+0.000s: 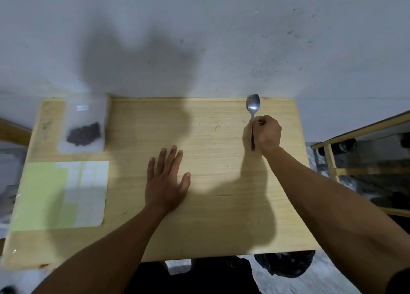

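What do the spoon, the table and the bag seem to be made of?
The spoon looks like metal, probably steel: grey and polished, with a bright glint in its bowl. The table looks like light wood or a wood-look laminate: fine straight grain, matt finish. The bag seems to be thin clear plastic: the table shows hazily through it around the dark heap inside.

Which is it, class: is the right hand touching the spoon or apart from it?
Touching. The head view shows the right hand gripping the handle of the spoon, whose bowl sticks out beyond the fist.
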Demonstrator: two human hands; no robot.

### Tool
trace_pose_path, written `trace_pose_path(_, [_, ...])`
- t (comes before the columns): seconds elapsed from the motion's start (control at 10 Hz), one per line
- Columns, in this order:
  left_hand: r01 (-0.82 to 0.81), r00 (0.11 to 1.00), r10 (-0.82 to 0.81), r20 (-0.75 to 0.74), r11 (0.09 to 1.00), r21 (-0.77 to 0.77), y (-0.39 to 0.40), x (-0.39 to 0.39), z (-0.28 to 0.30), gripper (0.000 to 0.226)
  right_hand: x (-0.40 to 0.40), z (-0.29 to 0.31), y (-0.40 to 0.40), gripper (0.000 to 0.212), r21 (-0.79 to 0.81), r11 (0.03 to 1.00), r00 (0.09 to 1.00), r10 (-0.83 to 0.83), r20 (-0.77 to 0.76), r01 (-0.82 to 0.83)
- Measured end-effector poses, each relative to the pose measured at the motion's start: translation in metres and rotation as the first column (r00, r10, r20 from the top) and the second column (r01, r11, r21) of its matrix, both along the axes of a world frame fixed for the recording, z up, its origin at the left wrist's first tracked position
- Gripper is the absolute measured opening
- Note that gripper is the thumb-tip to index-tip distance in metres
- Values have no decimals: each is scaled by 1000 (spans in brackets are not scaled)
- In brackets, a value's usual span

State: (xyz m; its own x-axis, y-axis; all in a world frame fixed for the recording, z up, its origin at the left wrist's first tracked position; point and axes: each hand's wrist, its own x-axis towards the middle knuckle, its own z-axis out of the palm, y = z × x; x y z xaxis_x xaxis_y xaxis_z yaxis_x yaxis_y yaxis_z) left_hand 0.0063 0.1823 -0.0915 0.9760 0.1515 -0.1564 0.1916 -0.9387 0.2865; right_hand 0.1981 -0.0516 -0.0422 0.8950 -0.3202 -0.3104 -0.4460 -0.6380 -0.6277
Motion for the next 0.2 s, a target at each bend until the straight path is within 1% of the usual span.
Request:
trace_pose_path(0.1, [-26,999,28,37,998,-63,1,0,5,63,-4,13,13,23,35,999,999,-9,52,7])
trace_pose_path(0.2, [-80,996,85,31,988,-132,8,21,21,45,-15,25,35,21,89,988,989,120,90,-128])
